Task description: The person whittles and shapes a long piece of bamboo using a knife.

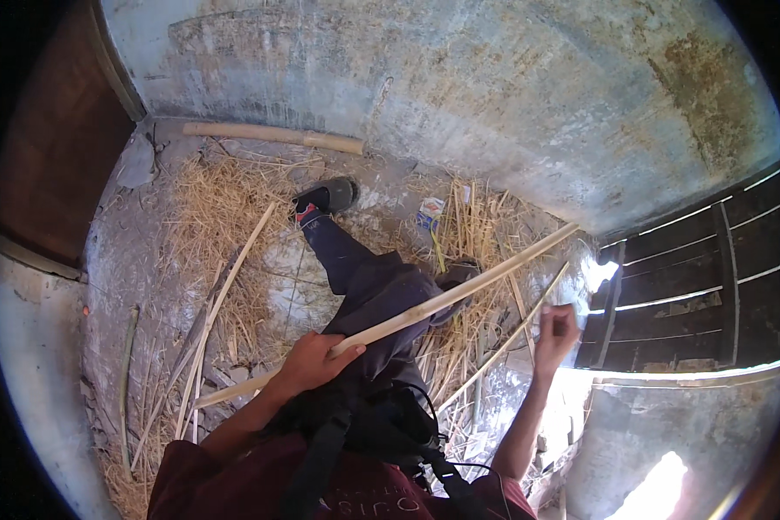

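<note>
We grip a long split bamboo strip point(425, 309) with our left hand point(310, 362), fingers curled tight around it near its lower third. The strip runs slantwise over our bent knee, its far end rising toward the dark slatted door point(702, 277) and its near end dropping past our left forearm toward the floor. Our right hand point(556, 334) is raised beside the door, closed into a fist around the top of a thinner bamboo sliver point(503, 351), which slants down from the fist toward our lap, just below the thick strip and roughly parallel to it. Our leg in dark trousers point(364, 277) stretches away from us, ending in a black sandal point(331, 196) close to the stained plaster wall point(459, 78). Loose straw point(221, 208) covers the floor on both sides of the leg, with more pale bamboo strips point(225, 286) lying in it to the left of the knee. A thick round bamboo pole point(273, 135) lies along the foot of the wall, beyond the sandal. A small crumpled packet point(430, 211) sits in the straw to the right of the sandal
</note>
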### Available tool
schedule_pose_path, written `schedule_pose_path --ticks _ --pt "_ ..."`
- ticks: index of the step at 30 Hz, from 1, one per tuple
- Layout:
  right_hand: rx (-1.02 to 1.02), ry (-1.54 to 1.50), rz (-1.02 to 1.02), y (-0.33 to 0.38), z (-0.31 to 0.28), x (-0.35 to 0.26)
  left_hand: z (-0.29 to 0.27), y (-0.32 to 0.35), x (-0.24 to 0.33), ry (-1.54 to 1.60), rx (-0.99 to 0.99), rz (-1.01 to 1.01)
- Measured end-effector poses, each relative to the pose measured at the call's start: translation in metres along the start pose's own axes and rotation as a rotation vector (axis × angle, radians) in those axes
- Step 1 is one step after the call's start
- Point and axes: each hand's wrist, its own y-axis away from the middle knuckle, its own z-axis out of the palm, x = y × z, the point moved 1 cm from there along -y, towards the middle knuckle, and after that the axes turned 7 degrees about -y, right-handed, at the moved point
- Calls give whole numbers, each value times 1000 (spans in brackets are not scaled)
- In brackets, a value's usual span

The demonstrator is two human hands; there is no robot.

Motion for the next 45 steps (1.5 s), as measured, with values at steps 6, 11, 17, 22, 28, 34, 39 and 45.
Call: schedule_pose_path --ticks 6,11,17,22,28,34,39,45 --pt "-374 -114 105 54 91 -9 -1 1 8 31 1 -15" --pt "-299 -280 152 62 94 -3 0 2 10 65 -8 -33" --pt "-298 -145 56 65 97 -15 -1 1 10 43 -2 0" --pt "-348 56 6 54 94 -29 1 3 8 50 21 1" --pt "-404 88 -94 36 89 -24 4 2 4 37 27 15" --pt "50 31 -224 -14 60 24 0 6 8 25 35 29" --pt "154 324 -171 -41 20 25 -1 6 10 -30 32 -11" --pt "230 441 -210 -40 17 35 -1 3 3 -6 9 3"
